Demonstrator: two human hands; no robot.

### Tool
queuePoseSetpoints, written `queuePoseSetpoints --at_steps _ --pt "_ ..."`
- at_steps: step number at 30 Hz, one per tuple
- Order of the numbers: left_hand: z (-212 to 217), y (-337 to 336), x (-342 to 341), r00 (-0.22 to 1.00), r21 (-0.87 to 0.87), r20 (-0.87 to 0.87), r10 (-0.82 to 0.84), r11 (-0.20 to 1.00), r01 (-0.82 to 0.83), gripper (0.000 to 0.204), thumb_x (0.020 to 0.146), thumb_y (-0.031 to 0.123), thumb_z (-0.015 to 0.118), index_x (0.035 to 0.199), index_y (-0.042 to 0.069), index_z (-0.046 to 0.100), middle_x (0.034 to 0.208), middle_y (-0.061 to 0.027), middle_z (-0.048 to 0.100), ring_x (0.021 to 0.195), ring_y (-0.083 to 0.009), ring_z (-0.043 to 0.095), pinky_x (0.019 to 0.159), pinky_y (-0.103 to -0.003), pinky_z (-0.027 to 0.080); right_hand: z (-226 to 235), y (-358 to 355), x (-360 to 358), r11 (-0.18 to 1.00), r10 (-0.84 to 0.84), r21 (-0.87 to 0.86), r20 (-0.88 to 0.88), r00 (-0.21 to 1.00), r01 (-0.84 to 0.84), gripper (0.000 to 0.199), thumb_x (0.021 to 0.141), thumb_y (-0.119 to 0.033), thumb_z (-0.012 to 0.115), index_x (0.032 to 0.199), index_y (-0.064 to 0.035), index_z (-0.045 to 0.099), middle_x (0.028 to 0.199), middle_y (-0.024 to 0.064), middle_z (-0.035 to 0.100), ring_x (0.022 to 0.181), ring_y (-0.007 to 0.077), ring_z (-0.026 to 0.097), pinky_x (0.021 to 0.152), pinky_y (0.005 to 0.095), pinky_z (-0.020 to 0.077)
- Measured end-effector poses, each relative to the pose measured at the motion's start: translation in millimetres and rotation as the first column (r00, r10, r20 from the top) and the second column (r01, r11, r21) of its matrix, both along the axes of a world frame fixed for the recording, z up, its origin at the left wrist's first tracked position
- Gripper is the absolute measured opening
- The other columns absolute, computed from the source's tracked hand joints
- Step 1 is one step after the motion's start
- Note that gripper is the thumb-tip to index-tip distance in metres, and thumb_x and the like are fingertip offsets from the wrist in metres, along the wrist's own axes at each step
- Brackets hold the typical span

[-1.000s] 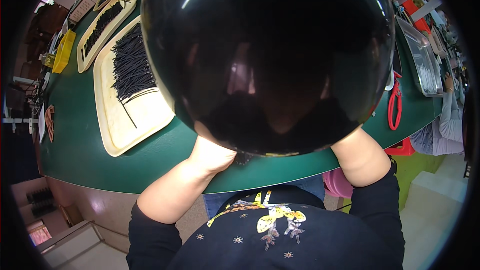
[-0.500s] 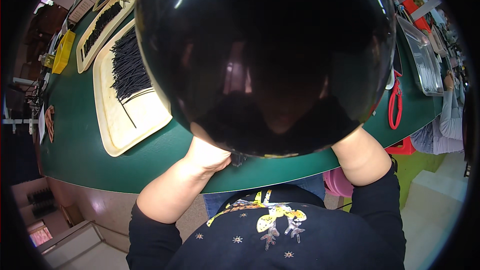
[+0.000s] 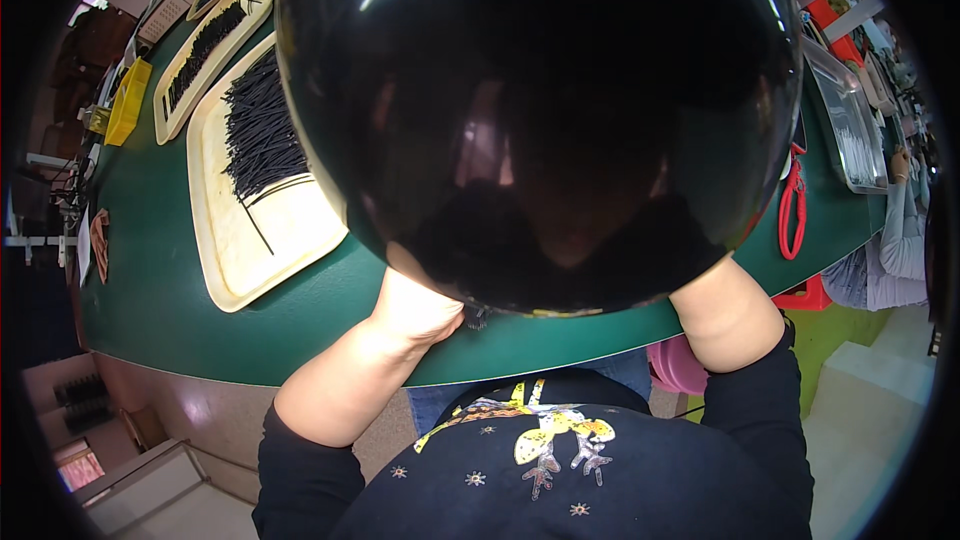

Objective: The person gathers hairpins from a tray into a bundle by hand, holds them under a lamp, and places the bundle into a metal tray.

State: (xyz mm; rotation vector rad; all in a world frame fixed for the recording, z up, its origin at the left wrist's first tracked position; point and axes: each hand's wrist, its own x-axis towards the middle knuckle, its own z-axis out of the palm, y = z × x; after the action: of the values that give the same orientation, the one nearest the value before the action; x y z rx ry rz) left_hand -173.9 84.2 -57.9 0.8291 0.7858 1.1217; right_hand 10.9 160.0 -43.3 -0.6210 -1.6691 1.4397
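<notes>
A large glossy black dome (image 3: 540, 130), round and reflective, covers the middle of the view and hides most of what lies under it. My left hand (image 3: 425, 308) shows at its lower left edge, closed, with the fingertips out of sight. A small bunch of thin black strips (image 3: 477, 318) sticks out beside its curled fingers. Of my right arm, the forearm (image 3: 725, 310) passes under the dome's lower right edge; the right hand's fingers are hidden. Left of the dome, a cream tray (image 3: 222, 250) holds a heap of thin black rods (image 3: 262, 130).
Farther back stand a second cream tray (image 3: 166, 130) with shorter black pieces and a yellow bin (image 3: 128, 103). On the right, a red-handled tool (image 3: 792, 215) lies on the green table (image 3: 290, 330). Beyond it are a clear tray (image 3: 858, 165) and another person's arm (image 3: 900, 215).
The dome sits slightly farther right in the view. Both arms keep nearly the same place, and a little less of the black bunch shows beside my left hand.
</notes>
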Motion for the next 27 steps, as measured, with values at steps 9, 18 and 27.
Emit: queuePoseSetpoints --at_steps 9,18,27 --pt "-3 -2 -2 0.978 -0.028 -0.197 -0.072 0.997 0.068 0.015 0.092 0.009 0.057 0.092 -0.004 0.065 0.071 -0.0086 0.063 0.063 -0.0135 0.061 0.06 -0.023 0.048 16 -9 -7 0.944 -0.304 0.1 -0.121 0.945 0.316 0.007 0.085 -0.005 0.06 0.088 0.0013 0.06 0.075 0.0014 0.06 0.065 0.0062 0.053 0.056 0.0216 0.0417" --pt "-2 0 4 0.982 -0.033 -0.185 0.048 0.998 -0.054 0.012 0.092 0.008 0.057 0.089 -0.002 0.061 0.075 -0.0089 0.064 0.063 -0.0147 0.062 0.061 -0.025 0.05 26 29 43 0.866 -0.484 0.289 0.282 0.828 0.408 0.015 0.088 -0.013 0.059 0.08 -0.0007 0.057 0.065 0.0013 0.056 0.056 0.007 0.047 0.054 0.0224 0.0408" --pt "-2 0 -1 0.997 -0.067 -0.072 0.032 0.997 -0.037 0.012 0.092 0.007 0.057 0.09 -0.004 0.063 0.079 -0.0099 0.066 0.064 -0.0154 0.063 0.061 -0.026 0.051 43 2 11 0.971 -0.202 0.171 0.22 0.954 0.166 0.012 0.086 -0.011 0.062 0.087 0.0009 0.061 0.069 0.0026 0.059 0.062 0.0065 0.051 0.058 0.0238 0.0432"
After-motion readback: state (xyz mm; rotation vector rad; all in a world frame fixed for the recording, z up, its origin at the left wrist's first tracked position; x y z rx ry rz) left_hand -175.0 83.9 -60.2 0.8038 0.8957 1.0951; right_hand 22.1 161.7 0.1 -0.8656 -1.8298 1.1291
